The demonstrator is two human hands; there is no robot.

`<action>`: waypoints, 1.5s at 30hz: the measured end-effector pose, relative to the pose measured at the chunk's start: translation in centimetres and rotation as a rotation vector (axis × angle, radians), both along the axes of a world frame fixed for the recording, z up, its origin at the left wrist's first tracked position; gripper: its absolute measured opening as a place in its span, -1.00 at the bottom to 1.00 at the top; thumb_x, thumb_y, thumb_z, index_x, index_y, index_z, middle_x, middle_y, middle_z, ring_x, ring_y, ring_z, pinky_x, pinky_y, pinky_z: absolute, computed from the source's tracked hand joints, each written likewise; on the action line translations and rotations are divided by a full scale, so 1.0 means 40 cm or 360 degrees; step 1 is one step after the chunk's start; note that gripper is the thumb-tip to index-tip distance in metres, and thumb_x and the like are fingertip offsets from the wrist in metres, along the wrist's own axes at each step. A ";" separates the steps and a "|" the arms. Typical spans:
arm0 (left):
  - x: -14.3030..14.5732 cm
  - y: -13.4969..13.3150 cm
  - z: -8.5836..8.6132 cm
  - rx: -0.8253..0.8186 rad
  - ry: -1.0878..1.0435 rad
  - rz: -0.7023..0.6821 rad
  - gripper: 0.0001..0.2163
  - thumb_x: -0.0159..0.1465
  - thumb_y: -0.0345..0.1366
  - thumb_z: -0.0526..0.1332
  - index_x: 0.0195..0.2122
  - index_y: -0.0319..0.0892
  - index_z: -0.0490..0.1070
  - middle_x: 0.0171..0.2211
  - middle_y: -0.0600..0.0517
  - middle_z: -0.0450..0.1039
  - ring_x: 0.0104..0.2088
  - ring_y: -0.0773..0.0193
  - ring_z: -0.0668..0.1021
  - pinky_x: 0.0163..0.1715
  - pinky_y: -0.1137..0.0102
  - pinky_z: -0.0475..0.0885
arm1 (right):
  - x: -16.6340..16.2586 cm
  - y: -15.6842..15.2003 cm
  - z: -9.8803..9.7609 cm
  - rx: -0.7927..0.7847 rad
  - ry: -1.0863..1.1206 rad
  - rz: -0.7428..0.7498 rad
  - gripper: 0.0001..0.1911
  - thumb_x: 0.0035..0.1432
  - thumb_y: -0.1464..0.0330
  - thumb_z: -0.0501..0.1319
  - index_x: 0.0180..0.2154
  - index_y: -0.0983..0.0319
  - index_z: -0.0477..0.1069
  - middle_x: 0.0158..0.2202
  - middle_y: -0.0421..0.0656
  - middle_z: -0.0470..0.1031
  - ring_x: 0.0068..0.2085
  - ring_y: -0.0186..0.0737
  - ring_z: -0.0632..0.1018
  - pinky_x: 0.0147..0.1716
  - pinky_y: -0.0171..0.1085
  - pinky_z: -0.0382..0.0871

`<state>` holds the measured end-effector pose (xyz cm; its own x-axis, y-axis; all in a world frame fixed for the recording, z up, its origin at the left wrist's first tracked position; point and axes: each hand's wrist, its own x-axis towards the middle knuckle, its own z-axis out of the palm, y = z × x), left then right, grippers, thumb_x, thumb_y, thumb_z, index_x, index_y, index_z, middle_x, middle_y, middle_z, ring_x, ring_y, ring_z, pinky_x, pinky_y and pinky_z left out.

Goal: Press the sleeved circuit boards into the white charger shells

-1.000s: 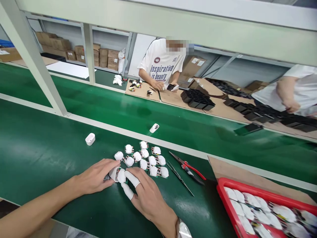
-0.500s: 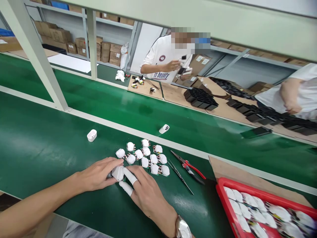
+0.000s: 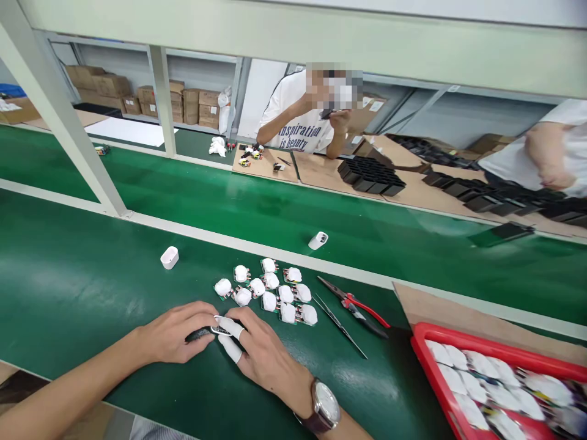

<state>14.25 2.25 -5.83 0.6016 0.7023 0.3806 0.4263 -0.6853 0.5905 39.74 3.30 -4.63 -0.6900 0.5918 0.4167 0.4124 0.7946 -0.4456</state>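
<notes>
White casing (image 3: 221, 332), green worktop (image 3: 92, 293)

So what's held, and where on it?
A small white casing: left hand around its left side; right hand at its exposed right end, grip unclear.

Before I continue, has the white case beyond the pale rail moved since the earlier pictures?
Yes: the white case has moved right along the green belt, farther from the slanted post.
</notes>
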 end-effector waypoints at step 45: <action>-0.245 0.287 0.161 -0.0327 0.0407 0.0479 -0.37 0.26 0.12 0.39 0.30 0.01 0.44 0.28 -0.11 0.48 0.23 -0.05 0.56 0.12 0.17 0.57 | -0.069 0.128 0.009 0.0608 -0.0682 -0.0209 -0.72 0.21 0.46 0.32 -0.03 0.33 0.53 0.16 0.11 0.52 0.15 0.11 0.51 0.21 0.04 0.39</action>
